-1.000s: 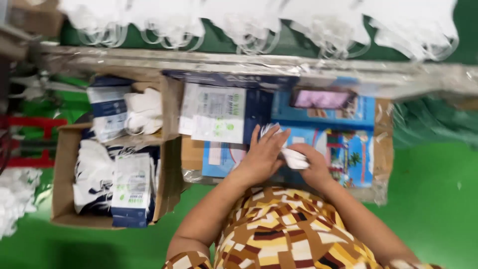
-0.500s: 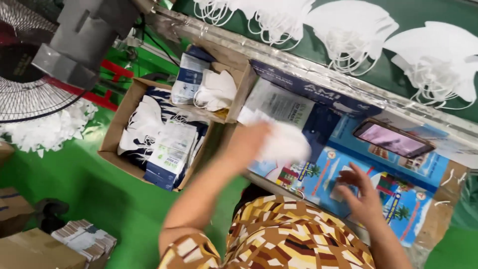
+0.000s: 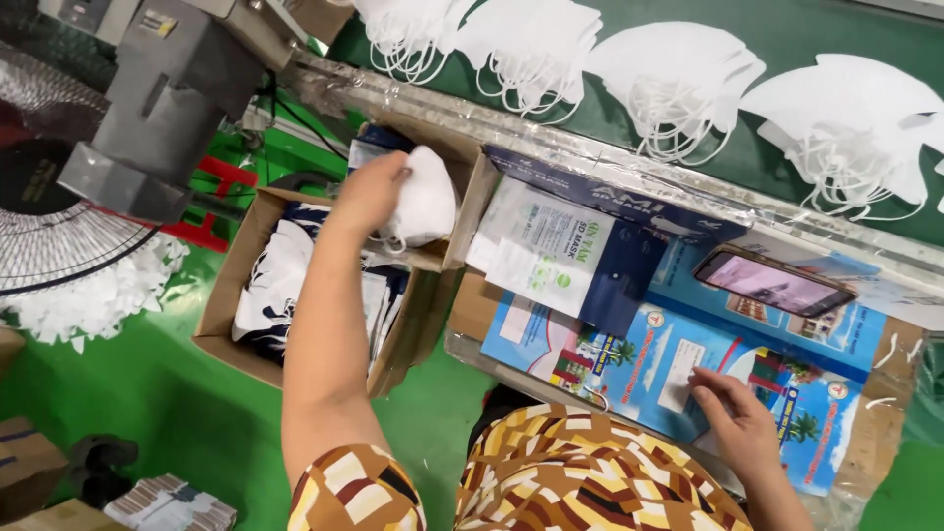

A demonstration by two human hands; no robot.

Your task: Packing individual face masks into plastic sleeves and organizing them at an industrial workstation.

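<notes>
We see a soft white folded face mask (image 3: 425, 205) pinched in the curled fingers of the left hand (image 3: 369, 192), held over the small open brown cardboard box (image 3: 462, 211) just beyond those fingertips, with a larger brown cardboard carton of dark-and-white printed packets (image 3: 258, 295) below the wrist. The right hand (image 3: 739, 421) lies flat, fingers loosely spread and holding nothing, tips touching the blue printed sheet (image 3: 629, 364) on the work surface. Beyond those fingers we note a dark smartphone (image 3: 772, 282), and farther off white masks in fanned stacks (image 3: 678, 69) on the green conveyor belt (image 3: 816, 29).
</notes>
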